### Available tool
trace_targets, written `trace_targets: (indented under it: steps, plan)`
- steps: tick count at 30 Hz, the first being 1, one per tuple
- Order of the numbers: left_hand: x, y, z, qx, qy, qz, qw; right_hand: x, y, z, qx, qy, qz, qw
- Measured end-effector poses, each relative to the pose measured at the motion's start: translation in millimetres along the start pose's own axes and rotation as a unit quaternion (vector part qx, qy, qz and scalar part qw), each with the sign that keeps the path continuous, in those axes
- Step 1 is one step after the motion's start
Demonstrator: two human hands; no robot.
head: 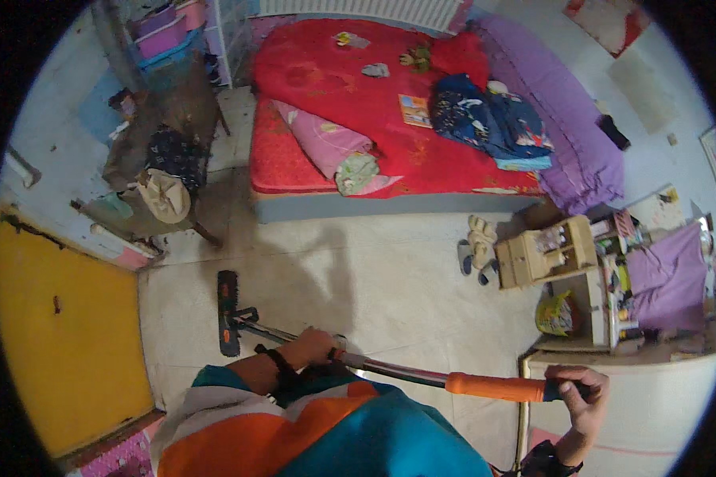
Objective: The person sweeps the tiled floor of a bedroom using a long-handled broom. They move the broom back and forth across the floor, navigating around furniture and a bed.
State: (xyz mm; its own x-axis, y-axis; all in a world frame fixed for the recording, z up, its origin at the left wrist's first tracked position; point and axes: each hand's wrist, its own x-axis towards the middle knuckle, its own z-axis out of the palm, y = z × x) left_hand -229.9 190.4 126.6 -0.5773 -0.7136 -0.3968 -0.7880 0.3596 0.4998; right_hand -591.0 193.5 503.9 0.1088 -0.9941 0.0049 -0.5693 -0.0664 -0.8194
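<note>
A long-handled floor mop slants across in front of my body. Its orange grip is to the right, and its flat black head rests on the pale floor tiles at the left. My left hand is wrapped around the metal pole near its middle, with a dark band on the wrist. At the pole's top end, just past the orange grip, my right hand holds the dark tip. The underside of the mop head is hidden.
Beyond the floor stands a bed with red bedding and folded clothes. A cloth-draped chair and a yellow door are at left. Slippers, a small wooden cabinet and a white-topped unit stand at right.
</note>
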Motion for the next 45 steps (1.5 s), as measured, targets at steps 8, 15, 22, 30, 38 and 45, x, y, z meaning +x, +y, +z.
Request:
trace_targets:
  steps: [8, 15, 22, 30, 38, 45]
  plan:
    - [68.0, 4.6, 16.4, -0.034, 0.133, -0.185, 0.973, 155.3, 30.1, -36.0, -0.229, -0.415, 0.113, 0.873]
    - [158.0, 34.9, 38.4, -0.072, 0.232, -0.338, 0.909, 250.1, 121.3, -51.0, -0.255, -0.575, -0.092, 0.772]
    - [293.9, 94.3, 31.0, -0.109, 0.317, -0.381, 0.862, 342.0, 180.1, -147.0, -0.278, -0.586, -0.114, 0.752]
    - [368.4, 137.3, -20.5, -0.151, 0.334, -0.412, 0.834, 401.2, 189.3, -205.0, -0.168, -0.575, -0.06, 0.799]
    - [271.5, 87.0, -12.7, -0.175, 0.361, -0.513, 0.759, 380.3, 155.8, -93.6, -0.235, -0.62, -0.055, 0.746]
    - [136.9, 81.5, 16.6, -0.289, 0.412, -0.599, 0.623, 323.9, 103.0, 89.1, -0.259, -0.64, -0.155, 0.707]
